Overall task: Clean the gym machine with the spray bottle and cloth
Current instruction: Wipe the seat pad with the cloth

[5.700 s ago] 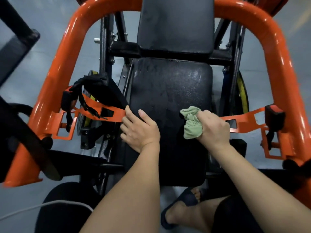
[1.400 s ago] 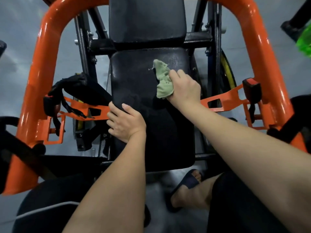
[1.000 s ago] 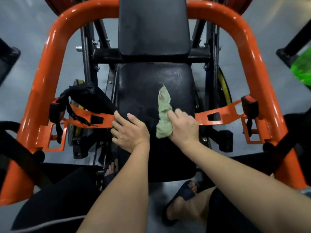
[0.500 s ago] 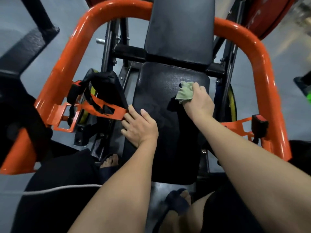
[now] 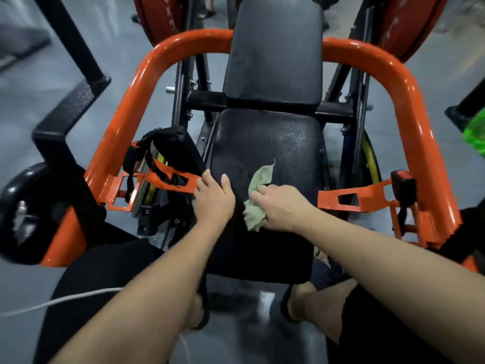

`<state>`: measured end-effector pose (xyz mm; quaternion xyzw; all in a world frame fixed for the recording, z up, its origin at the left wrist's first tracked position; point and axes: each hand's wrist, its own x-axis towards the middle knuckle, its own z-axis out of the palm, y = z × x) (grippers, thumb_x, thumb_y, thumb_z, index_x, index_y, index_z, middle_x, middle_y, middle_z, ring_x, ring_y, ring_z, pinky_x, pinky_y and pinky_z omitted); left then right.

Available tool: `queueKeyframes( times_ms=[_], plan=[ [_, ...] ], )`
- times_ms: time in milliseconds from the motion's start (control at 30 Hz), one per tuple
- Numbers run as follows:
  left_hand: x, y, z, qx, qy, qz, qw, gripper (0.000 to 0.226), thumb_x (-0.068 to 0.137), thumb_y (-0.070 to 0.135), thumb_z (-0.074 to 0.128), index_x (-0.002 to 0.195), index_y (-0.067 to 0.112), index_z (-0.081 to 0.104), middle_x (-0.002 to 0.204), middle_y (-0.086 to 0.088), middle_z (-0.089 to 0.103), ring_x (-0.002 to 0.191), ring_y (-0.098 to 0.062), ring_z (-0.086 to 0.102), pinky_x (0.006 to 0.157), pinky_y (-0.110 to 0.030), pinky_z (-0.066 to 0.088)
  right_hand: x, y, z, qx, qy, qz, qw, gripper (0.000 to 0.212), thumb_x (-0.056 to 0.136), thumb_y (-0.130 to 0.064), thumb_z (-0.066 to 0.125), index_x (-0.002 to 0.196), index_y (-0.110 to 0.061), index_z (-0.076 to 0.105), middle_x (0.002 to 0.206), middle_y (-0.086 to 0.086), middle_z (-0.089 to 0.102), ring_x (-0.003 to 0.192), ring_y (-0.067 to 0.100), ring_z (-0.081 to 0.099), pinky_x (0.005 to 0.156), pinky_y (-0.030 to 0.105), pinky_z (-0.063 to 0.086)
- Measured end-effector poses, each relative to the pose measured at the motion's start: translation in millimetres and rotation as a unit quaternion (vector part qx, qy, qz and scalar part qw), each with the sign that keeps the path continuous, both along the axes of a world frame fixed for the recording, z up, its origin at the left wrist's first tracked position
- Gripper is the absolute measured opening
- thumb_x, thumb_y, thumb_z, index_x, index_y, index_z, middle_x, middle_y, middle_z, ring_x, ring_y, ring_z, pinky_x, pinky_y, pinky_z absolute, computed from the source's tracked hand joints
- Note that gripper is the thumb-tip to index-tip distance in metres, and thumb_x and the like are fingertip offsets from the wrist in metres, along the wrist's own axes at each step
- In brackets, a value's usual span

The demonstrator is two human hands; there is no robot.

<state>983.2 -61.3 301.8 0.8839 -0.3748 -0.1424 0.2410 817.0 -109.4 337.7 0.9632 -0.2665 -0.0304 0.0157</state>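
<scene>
Risk at right fingers (image 5: 258, 197): cloth (image 5: 256, 206) is bunched with a loose corner; weak hold could let it slip out mid-stroke.
Right fingers curled over cloth, pressing it onto middle of seat pad (image 5: 275, 143).
Left fingers (image 5: 210, 183) nearly straight, resting on left edge of seat pad, grasping nothing.
Wet sheen at rear of seat pad: short strokes would miss it.
Orange strap bracket (image 5: 168, 177) just left of seat pad: knuckle snag.
Green blur (image 5: 475, 135) far right of seat pad, perhaps spray bottle; cannot tell.

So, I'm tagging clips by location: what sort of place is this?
Most likely a gym. A red weight plate sits behind an orange tubular machine frame, which surrounds a black padded seat where the right hand presses a pale green cloth.
</scene>
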Motion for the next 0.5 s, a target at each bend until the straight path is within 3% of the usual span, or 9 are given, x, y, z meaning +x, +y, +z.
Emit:
queueKeyframes(
  times_ms=[100, 200, 300, 400, 433, 500],
  plan=[
    [40, -2, 51, 0.191, -0.063, -0.158, 0.967, 0.063, 0.108, 0.045, 0.034, 0.155, 0.006, 0.021, 0.145, -0.027, 0.049, 0.128, -0.046, 0.053, 0.102, -0.049, 0.043, 10, 2, 12, 0.026, 0.016, 0.029, 0.999, 0.037, 0.088, -0.039, 0.063, 0.115, -0.016, 0.053, 0.114, 0.002, 0.058, 0.102, 0.028, 0.063, 0.07, 0.041, 0.05],
    [62, -9, 102, 0.307, -0.132, -0.258, 0.906, 0.05, 0.105, 0.041, 0.043, 0.145, 0.012, 0.045, 0.144, -0.017, 0.054, 0.126, -0.038, 0.055, 0.099, -0.043, 0.047, 21, -6, 33, 0.049, -0.05, -0.039, 0.997, 0.035, 0.089, -0.036, 0.063, 0.118, -0.019, 0.054, 0.115, 0.003, 0.053, 0.103, 0.029, 0.061, 0.075, 0.041, 0.048],
    [78, -10, 99, 0.309, -0.107, -0.265, 0.907, 0.048, 0.103, 0.044, 0.047, 0.142, 0.017, 0.051, 0.144, -0.013, 0.056, 0.126, -0.035, 0.056, 0.103, -0.042, 0.048, 16, -41, 57, 0.035, -0.198, -0.179, 0.963, 0.031, 0.087, -0.024, 0.066, 0.117, -0.022, 0.055, 0.116, 0.006, 0.051, 0.108, 0.033, 0.056, 0.082, 0.043, 0.048],
    [85, -1, 72, 0.307, -0.058, -0.294, 0.903, 0.056, 0.105, 0.047, 0.048, 0.15, 0.014, 0.045, 0.151, -0.014, 0.051, 0.136, -0.035, 0.049, 0.109, -0.04, 0.042, -8, -80, 66, 0.1, -0.322, -0.348, 0.875, 0.041, 0.078, -0.021, 0.066, 0.118, -0.024, 0.058, 0.121, 0.009, 0.051, 0.11, 0.033, 0.056, 0.089, 0.04, 0.049],
    [86, 4, 64, 0.288, -0.023, -0.307, 0.907, 0.054, 0.106, 0.044, 0.047, 0.15, 0.014, 0.046, 0.15, -0.012, 0.053, 0.135, -0.033, 0.05, 0.107, -0.036, 0.042, -13, -90, 66, 0.151, -0.331, -0.376, 0.852, 0.048, 0.072, -0.026, 0.064, 0.12, -0.023, 0.06, 0.123, 0.011, 0.053, 0.112, 0.034, 0.057, 0.093, 0.039, 0.048],
    [92, 10, 53, 0.24, 0.046, -0.313, 0.918, 0.045, 0.106, 0.04, 0.05, 0.145, 0.017, 0.055, 0.133, -0.004, 0.065, 0.119, -0.025, 0.061, 0.092, -0.03, 0.045, -12, -100, 66, 0.216, -0.3, -0.393, 0.842, 0.065, 0.063, -0.039, 0.058, 0.125, -0.02, 0.063, 0.126, 0.016, 0.055, 0.116, 0.036, 0.057, 0.101, 0.037, 0.046]
  ],
)
